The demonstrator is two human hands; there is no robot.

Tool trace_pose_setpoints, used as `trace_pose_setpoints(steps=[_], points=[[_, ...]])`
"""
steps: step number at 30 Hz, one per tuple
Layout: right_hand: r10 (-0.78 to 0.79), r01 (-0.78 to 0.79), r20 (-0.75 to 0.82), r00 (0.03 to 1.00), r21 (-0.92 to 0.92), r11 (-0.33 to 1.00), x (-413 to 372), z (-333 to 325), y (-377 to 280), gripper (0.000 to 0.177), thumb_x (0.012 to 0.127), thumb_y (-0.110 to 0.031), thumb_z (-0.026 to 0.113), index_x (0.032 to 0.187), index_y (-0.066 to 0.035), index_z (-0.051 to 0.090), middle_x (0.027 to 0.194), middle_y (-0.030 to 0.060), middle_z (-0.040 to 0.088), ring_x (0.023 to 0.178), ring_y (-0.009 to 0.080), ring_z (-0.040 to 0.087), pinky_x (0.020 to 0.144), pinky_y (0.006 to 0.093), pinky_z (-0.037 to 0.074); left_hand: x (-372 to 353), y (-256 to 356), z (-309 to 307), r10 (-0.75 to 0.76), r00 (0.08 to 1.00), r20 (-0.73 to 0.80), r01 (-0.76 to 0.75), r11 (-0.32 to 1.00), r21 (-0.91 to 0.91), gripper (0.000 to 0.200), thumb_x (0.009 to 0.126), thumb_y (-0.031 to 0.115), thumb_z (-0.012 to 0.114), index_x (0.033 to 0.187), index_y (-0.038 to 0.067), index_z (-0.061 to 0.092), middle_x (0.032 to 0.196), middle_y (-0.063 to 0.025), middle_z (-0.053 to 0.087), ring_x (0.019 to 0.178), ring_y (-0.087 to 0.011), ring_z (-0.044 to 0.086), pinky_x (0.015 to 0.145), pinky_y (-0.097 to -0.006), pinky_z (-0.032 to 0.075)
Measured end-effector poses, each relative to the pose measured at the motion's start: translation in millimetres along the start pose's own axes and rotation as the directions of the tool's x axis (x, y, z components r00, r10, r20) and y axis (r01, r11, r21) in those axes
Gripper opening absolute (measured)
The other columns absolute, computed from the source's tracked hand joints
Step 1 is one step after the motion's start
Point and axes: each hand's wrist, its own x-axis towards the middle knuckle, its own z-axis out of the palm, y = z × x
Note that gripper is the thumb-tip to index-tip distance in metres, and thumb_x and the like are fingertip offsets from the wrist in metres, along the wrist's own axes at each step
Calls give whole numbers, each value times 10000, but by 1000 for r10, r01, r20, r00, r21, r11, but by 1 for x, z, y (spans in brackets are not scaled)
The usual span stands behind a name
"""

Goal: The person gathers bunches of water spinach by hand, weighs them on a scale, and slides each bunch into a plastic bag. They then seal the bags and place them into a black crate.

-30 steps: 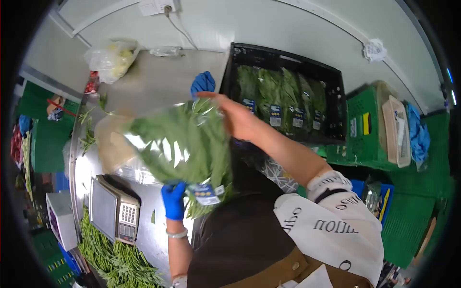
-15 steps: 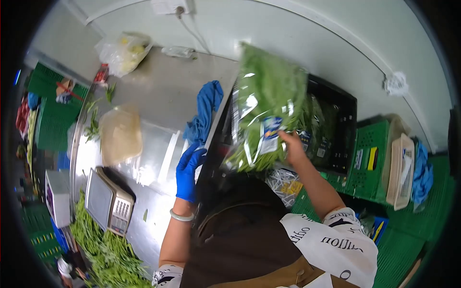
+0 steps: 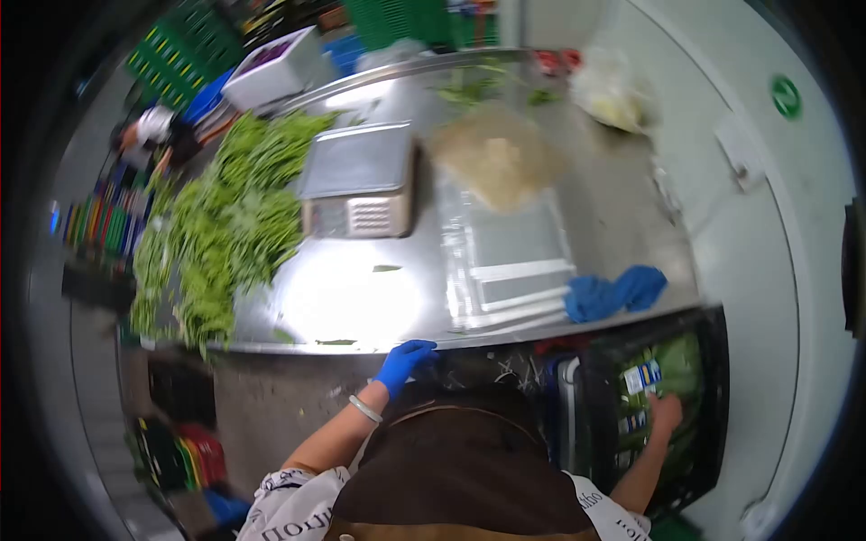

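Shiny metal makes up the desk (image 3: 604,180), glaring white just nearer than the scale (image 3: 361,194), which serves as the landmark here. Nearest, below the scale, is a brown apron (image 3: 442,451). The left hand (image 3: 406,362) (blue glove, pale bracelet (image 3: 365,408) at the wrist) is at the desk's near edge, nearer than the scale; it is released, its fingers loosely bent. Well to the right of the scale and nearer, the bare right hand (image 3: 666,412) touches a labelled bag of greens (image 3: 677,361) inside the black crate (image 3: 717,397); whether it grips the bag or only rests on it, I cannot tell. At least 3 labels show in that crate.

Right of the scale and a bit nearer, 1 crumpled blue cloth (image 3: 618,293) lies by the desk's edge, touching the clear plastic packaging (image 3: 510,257). Left of the scale spreads a big heap of loose greens (image 3: 225,216) (long, leafy stems). To the scale's right, slightly farther, is 1 tan, flat item (image 3: 496,158), blurred. Beyond the scale, toward the right, sit scattered leaves (image 3: 469,93), 2 red items (image 3: 555,61) and a translucent bag (image 3: 613,95) with pale contents. Past the scale to the left are 1 white box (image 3: 280,72), green crates (image 3: 180,54) and another person (image 3: 158,131).
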Motion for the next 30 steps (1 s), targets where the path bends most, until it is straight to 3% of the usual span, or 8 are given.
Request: trace_pose_setpoints(steps=[1, 4, 7, 10, 13, 16, 25, 30], points=[[-128, 119, -96, 987, -95, 988, 6, -16, -7, 380, 778, -351, 694, 775, 23, 624, 796, 200, 645, 737, 374, 620, 678, 426, 502, -7, -6, -22, 16, 999, -49, -17, 999, -38, 264, 931, 170, 524, 1138, 28, 604, 991, -96, 664, 887, -175, 626, 825, -305, 492], [-258, 276, -104, 961, 248, 929, -15, -117, -123, 259, 825, -255, 651, 843, 3, 629, 803, 174, 650, 748, 353, 626, 687, 416, 489, -17, -32, -91, 29, 980, -197, -61, 985, -161, 285, 921, 221, 523, 1111, 35, 624, 967, -88, 668, 837, -157, 620, 759, -280, 489], [-557, 628, -292, 777, 416, 658, -47, -119, -238, 193, 852, -172, 613, 981, -29, 628, 851, 170, 655, 776, 333, 636, 706, 382, 490, -11, -41, -168, -32, 921, -388, -108, 936, -335, 255, 879, 197, 566, 1042, 15, 641, 957, -92, 671, 839, -170, 625, 775, -285, 490], [-782, 620, -37, 622, 635, 462, -132, -111, -376, 228, 845, -150, 615, 1038, -29, 627, 924, 160, 666, 844, 294, 657, 770, 364, 501, -3, -40, -246, -41, 816, -577, -275, 849, -450, 242, 841, 190, 591, 1017, 34, 652, 953, -98, 669, 827, -176, 616, 722, -272, 474], [-999, 860, -46, -1, 509, -24, -214, -89, -489, 287, 813, -169, 641, 1082, -77, 608, 1054, 124, 626, 1008, 304, 586, 883, 393, 468, 3, -24, -304, 3, 807, -591, -359, 797, -486, 303, 877, 209, 559, 1121, 37, 611, 1001, -113, 662, 852, -184, 617, 759, -276, 480], [-968, 854, 57, -245, 485, -187, -272, -79, -593, 399, 817, -158, 611, 1198, -81, 522, 1210, 126, 550, 1145, 323, 492, 973, 415, 405, 30, -11, -341, 66, 816, -574, -442, 712, -546, 381, 913, 148, 502, 1276, 30, 502, 1122, -118, 631, 971, -196, 617, 833, -271, 473], [-952, 863, -139, -273, 402, -306, -334, -63, -881, 539, 793, -65, 584, 1293, 5, 397, 1321, 196, 439, 1233, 364, 406, 1034, 422, 346, 153, 3, -407, 48, 842, -538, -539, 136, -831, 613, 901, 111, 511, 1452, 102, 244, 1479, -73, 322, 1334, -220, 345, 1071, -380, 276], [-955, 899, -145, -258, 326, -292, -342, -41, -956, 574, 756, -10, 556, 1304, 17, 389, 1341, 185, 424, 1252, 349, 385, 1033, 424, 345, 186, 34, -436, 62, 858, -509, -513, 111, -851, 488, 867, 116, 598, 1327, 110, 435, 1323, -19, 491, 1185, -170, 470, 1003, -326, 336]])
